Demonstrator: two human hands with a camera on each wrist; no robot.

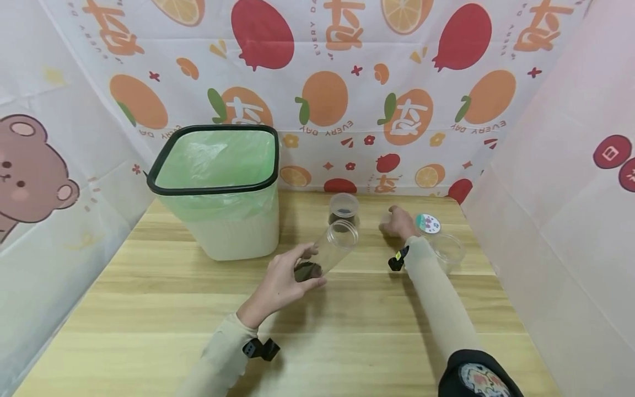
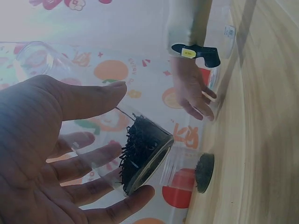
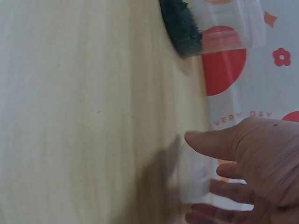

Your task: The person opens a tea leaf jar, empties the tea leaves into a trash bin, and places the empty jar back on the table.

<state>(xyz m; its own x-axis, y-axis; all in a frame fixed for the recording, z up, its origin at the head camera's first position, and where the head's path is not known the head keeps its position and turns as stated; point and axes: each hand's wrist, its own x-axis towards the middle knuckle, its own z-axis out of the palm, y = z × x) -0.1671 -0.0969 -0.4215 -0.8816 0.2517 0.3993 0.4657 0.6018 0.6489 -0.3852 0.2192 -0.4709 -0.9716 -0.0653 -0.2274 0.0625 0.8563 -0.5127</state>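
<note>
My left hand [image 1: 285,278] holds a clear jar [image 1: 333,251], tilted with its uncovered mouth up and to the right. Dark, thin dried leaves, like loose tea [image 2: 140,144], lie at the jar's bottom; the thumb and fingers are on either side of it. Toward the back of the table, my right hand [image 1: 399,223] reaches around a small, clear plastic piece [image 3: 194,172], with thumb and fingers spread about it. Whether they touch it I cannot tell. A second clear jar [image 1: 343,205], with dark contents at its base, stands upright behind the held jar.
A white bin [image 1: 243,231] with a black rim and pale green liner stands back left. Right of my right hand are a round, printed lid [image 1: 428,223] and a clear container [image 1: 448,251]. A fruit-patterned sheet [image 1: 322,55] hangs behind the wooden table [image 1: 149,325].
</note>
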